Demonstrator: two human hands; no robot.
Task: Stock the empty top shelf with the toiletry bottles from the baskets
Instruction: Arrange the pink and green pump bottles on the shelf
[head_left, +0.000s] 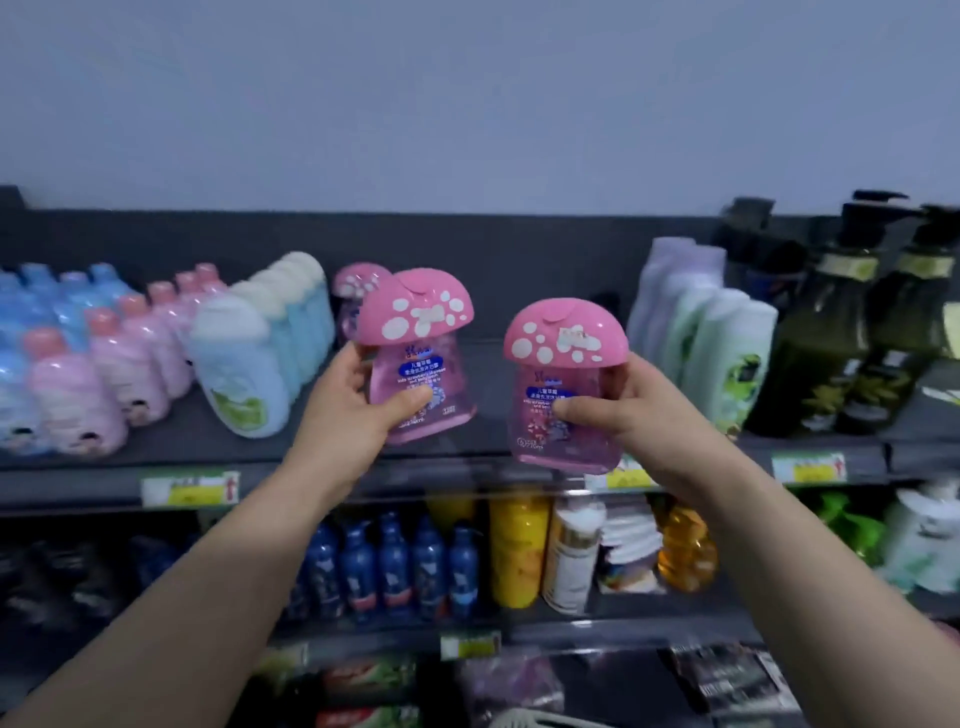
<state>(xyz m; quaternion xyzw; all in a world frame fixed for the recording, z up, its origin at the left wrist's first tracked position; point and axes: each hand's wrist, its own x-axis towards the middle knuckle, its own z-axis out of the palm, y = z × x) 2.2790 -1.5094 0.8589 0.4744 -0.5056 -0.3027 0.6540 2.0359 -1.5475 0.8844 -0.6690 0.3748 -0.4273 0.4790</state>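
Left hand (353, 415) gripping mushroom-cap bottle (415, 317), right hand (641, 415) gripping second bottle (566, 335)

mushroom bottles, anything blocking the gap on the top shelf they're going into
Nothing visible blocks it. The left hand holds one mushroom bottle, the right hand a second bottle, before the bare stretch of the top shelf between the blue bottles and green bottles. A third bottle stands at its back; the front is free.

A shop aisle: dark tiered shelves (467, 452) packed with toiletry bottles (244, 364), yellow price tags (189, 488) along their edges.
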